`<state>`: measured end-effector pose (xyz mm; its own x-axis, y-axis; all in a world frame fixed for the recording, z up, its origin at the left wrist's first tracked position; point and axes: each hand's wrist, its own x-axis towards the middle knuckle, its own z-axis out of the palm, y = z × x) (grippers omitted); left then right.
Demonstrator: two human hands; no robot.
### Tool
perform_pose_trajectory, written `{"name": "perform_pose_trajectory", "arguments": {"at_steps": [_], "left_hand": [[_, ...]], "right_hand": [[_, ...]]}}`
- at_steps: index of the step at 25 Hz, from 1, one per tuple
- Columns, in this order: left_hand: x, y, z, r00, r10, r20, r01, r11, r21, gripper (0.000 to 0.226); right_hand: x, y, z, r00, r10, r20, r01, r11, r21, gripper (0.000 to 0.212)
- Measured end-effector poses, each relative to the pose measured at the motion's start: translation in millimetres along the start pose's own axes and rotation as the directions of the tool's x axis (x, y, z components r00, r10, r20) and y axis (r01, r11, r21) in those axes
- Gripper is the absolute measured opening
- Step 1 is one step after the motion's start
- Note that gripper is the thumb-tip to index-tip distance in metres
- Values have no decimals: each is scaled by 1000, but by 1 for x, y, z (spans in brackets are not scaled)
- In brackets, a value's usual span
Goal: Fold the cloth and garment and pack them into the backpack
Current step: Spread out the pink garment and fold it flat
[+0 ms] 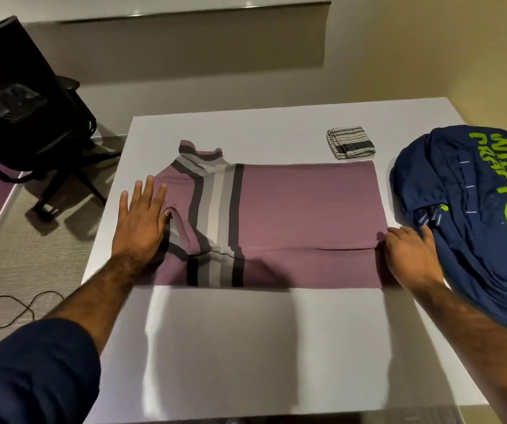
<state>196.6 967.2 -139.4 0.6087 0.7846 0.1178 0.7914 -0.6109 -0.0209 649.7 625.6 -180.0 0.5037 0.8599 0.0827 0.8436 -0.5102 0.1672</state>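
A mauve garment point(301, 209) with grey, white and dark stripes lies flat on the white table point(246, 347), its long sides folded in, collar to the left. My left hand point(142, 221) presses flat on its collar end, fingers straight. My right hand point(408, 255) lies at the garment's right hem, fingers curled on the hem edge. A small folded striped cloth point(350, 142) sits behind the garment at the back right. The navy backpack point(475, 215) with lime-green lettering lies at the table's right edge, touching my right hand.
A black office chair point(28, 117) stands on the floor to the left of the table. A dark cable point(7, 310) loops on the floor at lower left. A wall runs behind the table.
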Motion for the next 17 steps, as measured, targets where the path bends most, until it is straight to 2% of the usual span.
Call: {"name": "perform_pose_trajectory", "arguments": {"at_steps": [6,9,12,14,17], "left_hand": [[58,10,21,999,-18,26,16,995,103,61],[65,19,28,990,-140,37,138,990,39,71],[35,33,48,958,-270,97,276,959,-57,78],[2,39,66,945,-282,168,304,945,-124,74],[-42,39,96,933,-229,279,275,951,-139,75]], "right_hand": [[28,-6,21,996,43,84,-39,998,-56,27],[28,-15,33,984,117,137,-104,990,-98,30],[17,-37,36,973,216,76,-220,974,47,28],[6,-68,31,984,176,37,-180,976,124,37],[-10,-124,35,997,36,67,-50,973,223,53]]}}
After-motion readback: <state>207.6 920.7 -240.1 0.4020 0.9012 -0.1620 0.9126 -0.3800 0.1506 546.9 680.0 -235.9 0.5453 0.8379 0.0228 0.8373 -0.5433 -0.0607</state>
